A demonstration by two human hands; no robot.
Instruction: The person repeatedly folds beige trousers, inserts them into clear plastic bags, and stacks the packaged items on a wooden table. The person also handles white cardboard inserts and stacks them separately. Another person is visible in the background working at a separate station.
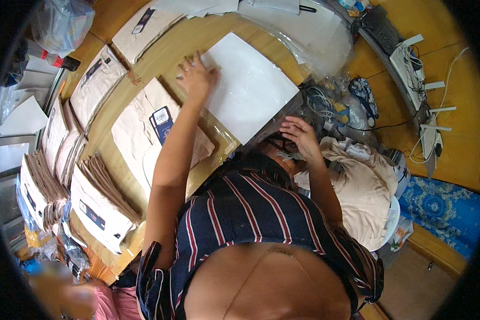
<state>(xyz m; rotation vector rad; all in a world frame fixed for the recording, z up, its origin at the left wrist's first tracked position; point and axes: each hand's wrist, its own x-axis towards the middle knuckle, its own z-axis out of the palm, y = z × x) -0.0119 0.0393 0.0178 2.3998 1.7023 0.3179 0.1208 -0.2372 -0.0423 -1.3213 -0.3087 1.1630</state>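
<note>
A white rectangular sheet lies tilted on the wooden table, its near corner close to my body. My left hand is at the sheet's left edge, fingers spread, holding nothing; whether it presses the sheet I cannot tell. Beneath my left forearm lies a folded beige garment, likely trousers, with a dark blue hang tag on it. My right hand hovers off the sheet's right corner, fingers loosely bent and apart, with nothing visible in it.
Stacks of folded beige garments line the table's left side. Clear plastic lies at the far right. To my right, beige cloth fills a basin; cables hang nearby. Another person's pink sleeve shows lower left.
</note>
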